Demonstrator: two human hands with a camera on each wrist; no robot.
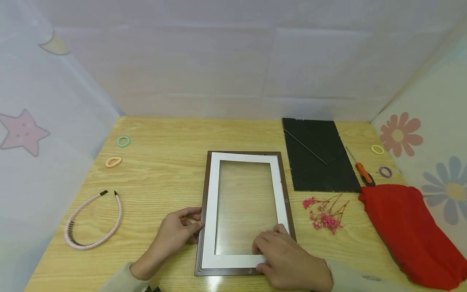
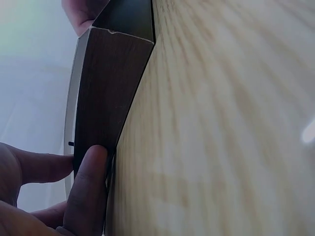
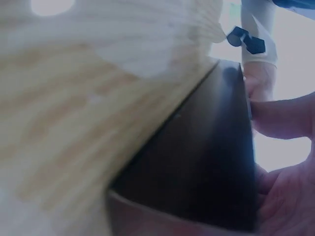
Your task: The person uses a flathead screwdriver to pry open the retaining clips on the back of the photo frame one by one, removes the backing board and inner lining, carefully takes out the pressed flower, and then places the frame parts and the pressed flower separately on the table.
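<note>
A brown picture frame (image 1: 205,202) with a white mat (image 1: 213,194) and clear pane lies flat on the wooden table (image 1: 164,134). My left hand (image 1: 197,221) pinches the frame's left rail near the bottom; in the left wrist view one finger (image 2: 87,191) lies on the frame's brown outer side (image 2: 106,88) and another reaches over its top. My right hand (image 1: 260,253) holds the lower right corner, fingers curled on the mat, thumb at the bottom rail. In the right wrist view a finger (image 3: 285,118) crosses the frame's dark edge (image 3: 206,162).
A black backing board (image 1: 317,156) lies at back right, with an orange-handled screwdriver (image 1: 365,173), red cloth (image 1: 408,227) and pink dried flowers (image 1: 324,213) near it. A pink headband (image 1: 93,221) lies at left. Hair ties: green (image 1: 123,141), peach (image 1: 113,162), yellow (image 1: 377,149), purple (image 1: 385,172).
</note>
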